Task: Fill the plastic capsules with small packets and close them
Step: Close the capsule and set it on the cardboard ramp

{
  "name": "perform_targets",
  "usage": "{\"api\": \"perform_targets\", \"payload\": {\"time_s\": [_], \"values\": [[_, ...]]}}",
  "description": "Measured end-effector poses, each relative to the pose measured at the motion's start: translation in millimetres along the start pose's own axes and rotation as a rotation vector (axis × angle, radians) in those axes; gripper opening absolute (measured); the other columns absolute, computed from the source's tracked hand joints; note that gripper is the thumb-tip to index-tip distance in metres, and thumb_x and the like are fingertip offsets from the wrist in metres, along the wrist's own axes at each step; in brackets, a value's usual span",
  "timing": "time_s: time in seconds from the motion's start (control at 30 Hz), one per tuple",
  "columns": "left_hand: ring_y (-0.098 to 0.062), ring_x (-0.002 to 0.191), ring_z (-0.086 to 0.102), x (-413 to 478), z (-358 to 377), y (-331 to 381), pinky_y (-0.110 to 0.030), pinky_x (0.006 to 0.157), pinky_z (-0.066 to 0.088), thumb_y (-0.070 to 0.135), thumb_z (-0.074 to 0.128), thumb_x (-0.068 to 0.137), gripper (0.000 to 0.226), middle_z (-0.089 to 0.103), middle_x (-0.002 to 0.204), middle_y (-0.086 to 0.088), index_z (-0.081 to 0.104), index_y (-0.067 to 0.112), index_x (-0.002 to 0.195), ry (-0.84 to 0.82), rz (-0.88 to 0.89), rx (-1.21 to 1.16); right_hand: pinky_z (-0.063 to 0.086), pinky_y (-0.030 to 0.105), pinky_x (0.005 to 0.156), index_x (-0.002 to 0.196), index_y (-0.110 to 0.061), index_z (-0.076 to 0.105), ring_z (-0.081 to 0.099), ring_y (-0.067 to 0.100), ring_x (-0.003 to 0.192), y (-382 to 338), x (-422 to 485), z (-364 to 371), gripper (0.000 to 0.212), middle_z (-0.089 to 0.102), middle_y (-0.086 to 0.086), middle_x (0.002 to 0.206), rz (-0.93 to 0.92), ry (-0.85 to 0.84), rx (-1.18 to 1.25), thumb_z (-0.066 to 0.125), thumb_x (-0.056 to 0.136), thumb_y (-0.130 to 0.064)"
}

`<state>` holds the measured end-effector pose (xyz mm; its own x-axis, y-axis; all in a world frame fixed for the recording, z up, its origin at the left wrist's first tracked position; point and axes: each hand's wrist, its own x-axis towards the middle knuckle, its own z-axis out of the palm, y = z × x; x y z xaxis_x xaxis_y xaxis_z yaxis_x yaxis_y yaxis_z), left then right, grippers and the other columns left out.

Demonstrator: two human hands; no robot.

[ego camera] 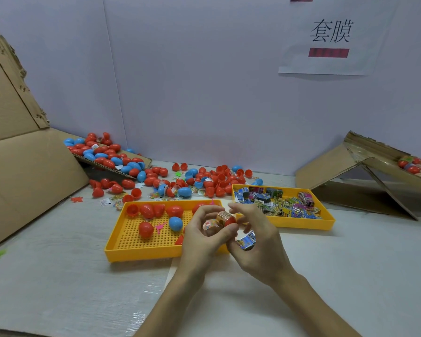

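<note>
Capsule heap [204, 178] behind perforated yellow tray [141, 254]

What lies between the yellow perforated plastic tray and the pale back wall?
In the head view, a scatter of red and blue plastic capsules and a few small packets on the white table, behind the tray.

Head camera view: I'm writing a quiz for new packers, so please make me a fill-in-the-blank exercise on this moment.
1. The capsule gripped by the left hand is ____ in colour.
2. The right hand, beside that capsule, holds a shiny printed ____ in its curled lower fingers.
3. In the perforated tray, exactly one whole capsule is ____.
4. The loose packets lie in the second tray, on the person's ____ side.
Missing words: red; packet; blue; right.
</note>
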<state>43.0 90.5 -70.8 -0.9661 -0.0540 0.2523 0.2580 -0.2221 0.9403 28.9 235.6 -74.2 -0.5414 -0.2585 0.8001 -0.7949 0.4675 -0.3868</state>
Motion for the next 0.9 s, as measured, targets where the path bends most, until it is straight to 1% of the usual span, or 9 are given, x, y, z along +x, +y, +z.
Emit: {"api": "perform_targets", "payload": {"time_s": [0.13, 0.2, 0.3, 0.43, 0.5, 0.57, 0.73, 0.8, 0.9], "values": [[-0.02, 0.093, 0.073, -0.6, 1.6, 0.2, -0.03, 0.076, 0.06, 0.03, 0.085, 0.069, 0.045, 0.07, 0.102, -0.002, 0.065, 0.022, 0.108, 0.003, 0.016, 0.026, 0.052, 0.017, 0.073, 0.121, -0.021, 0.064, 0.063, 0.004, 0.089, -0.6, 0.9, 0.6, 0.043, 0.066, -0.012, 0.105, 0.023, 0.025, 0.006, 0.076, 0.081, -0.009], [-0.023, 0.091, 0.074, -0.8, 3.0, 1.7, -0.033, 0.074, 0.061, 0.034, 0.082, 0.071, 0.048, 0.068, 0.107, -0.006, 0.063, 0.021, 0.114, 0.009, -0.006, 0.001, 0.056, 0.023, 0.068, 0.114, -0.024, 0.068, 0.068, 0.01, 0.078, -0.9, 4.0, -2.0, 0.032, 0.071, -0.015, 0.096, 0.223, 0.059, 0.158, 0.075, 0.084, -0.015], [-0.026, 0.08, 0.075, -1.0, 4.2, 3.2, -0.03, 0.068, 0.061, 0.026, 0.078, 0.082, 0.038, 0.068, 0.1, -0.005, 0.061, 0.018, 0.116, -0.001, -0.012, -0.011, 0.058, 0.026, 0.072, 0.108, -0.019, 0.07, 0.072, 0.015, 0.086, 5.1, 10.2, -8.7, 0.029, 0.075, -0.004, 0.097, 0.503, 0.12, 0.443, 0.073, 0.086, -0.001], [-0.015, 0.068, 0.07, -4.7, 4.9, -5.1, -0.027, 0.061, 0.057, 0.019, 0.067, 0.089, 0.003, 0.068, 0.077, 0.008, 0.067, 0.02, 0.092, -0.067, 0.28, 0.4, 0.055, 0.02, 0.07, 0.108, -0.015, 0.067, 0.072, 0.015, 0.094, 15.8, 17.3, -26.1, 0.032, 0.076, 0.001, 0.102, 0.721, 0.308, 0.678, 0.071, 0.082, 0.003], [-0.007, 0.07, 0.065, -8.7, 7.7, -9.6, -0.019, 0.063, 0.052, 0.013, 0.063, 0.088, 0.006, 0.066, 0.075, 0.013, 0.067, 0.016, 0.086, -0.193, 0.461, 0.616, 0.057, 0.02, 0.069, 0.108, -0.013, 0.065, 0.073, 0.015, 0.086, 19.3, 21.0, -32.0, 0.031, 0.077, 0.002, 0.098, 0.842, 0.388, 0.852, 0.072, 0.078, -0.01], [-0.006, 0.081, 0.063, -10.7, 10.0, -17.0, -0.018, 0.072, 0.05, 0.009, 0.061, 0.088, 0.011, 0.07, 0.088, 0.006, 0.07, 0.013, 0.091, -0.33, 0.553, 0.755, 0.057, 0.02, 0.066, 0.108, -0.01, 0.064, 0.072, 0.012, 0.075, 22.1, 23.6, -36.7, 0.033, 0.077, 0.002, 0.091, 0.938, 0.423, 1.04, 0.068, 0.078, -0.023], [-0.012, 0.116, 0.064, -9.0, 11.0, -28.3, -0.026, 0.096, 0.05, 0.013, 0.057, 0.092, 0.021, 0.071, 0.118, 0.001, 0.074, 0.011, 0.105, -0.466, 0.545, 0.843, 0.057, 0.022, 0.059, 0.092, -0.012, 0.074, 0.067, 0.011, 0.065, 24.1, 23.7, -37.8, 0.036, 0.076, 0.009, 0.093, 1.063, 0.338, 1.223, 0.065, 0.078, -0.044], [-0.012, 0.112, 0.066, -9.7, 12.7, -26.8, -0.027, 0.094, 0.052, 0.014, 0.057, 0.093, 0.025, 0.071, 0.119, 0.001, 0.071, 0.012, 0.113, -0.457, 0.506, 0.808, 0.056, 0.022, 0.058, 0.083, -0.015, 0.079, 0.067, 0.012, 0.063, 23.4, 23.3, -36.5, 0.034, 0.075, 0.009, 0.088, 1.06, 0.291, 1.211, 0.065, 0.077, -0.045], [-0.005, 0.084, 0.071, -13.0, 15.2, -15.7, -0.026, 0.079, 0.057, 0.026, 0.065, 0.09, 0.035, 0.07, 0.104, 0.016, 0.059, 0.031, 0.124, -0.286, 0.448, 0.571, 0.055, 0.024, 0.064, 0.083, -0.017, 0.08, 0.066, 0.013, 0.067, 22.4, 20.8, -35.8, 0.034, 0.073, 0.007, 0.082, 1.005, 0.139, 1.132, 0.065, 0.078, -0.046]]}}
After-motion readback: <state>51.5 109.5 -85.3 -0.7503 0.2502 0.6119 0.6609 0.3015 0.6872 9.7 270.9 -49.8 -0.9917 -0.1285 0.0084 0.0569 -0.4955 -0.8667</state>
